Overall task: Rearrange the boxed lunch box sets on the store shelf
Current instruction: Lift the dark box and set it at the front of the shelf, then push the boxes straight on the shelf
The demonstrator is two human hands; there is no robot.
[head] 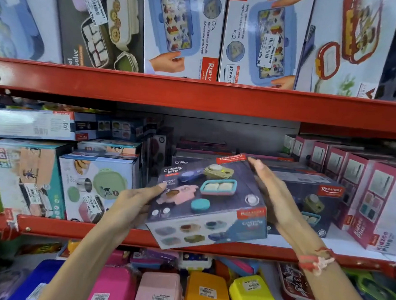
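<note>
A dark blue Crunchy Bite lunch box set box (208, 204) is tilted over the front lip of the middle red shelf (71, 229). My left hand (134, 204) grips its left side, thumb on the top face. My right hand (274, 194) lies flat against its right side, fingers straight and pointing to the back. A second box of the same kind (309, 200) lies on the shelf just right of it, and more of them (182, 160) are stacked behind.
Left on the middle shelf stand a white and green box (97, 185) and a teal one (26, 176). Pink Kidzee boxes (372, 207) line the right. The upper shelf (196, 91) carries blue maze lunch box cartons (183, 30). Loose coloured plastic lunch boxes (207, 292) fill the bottom shelf.
</note>
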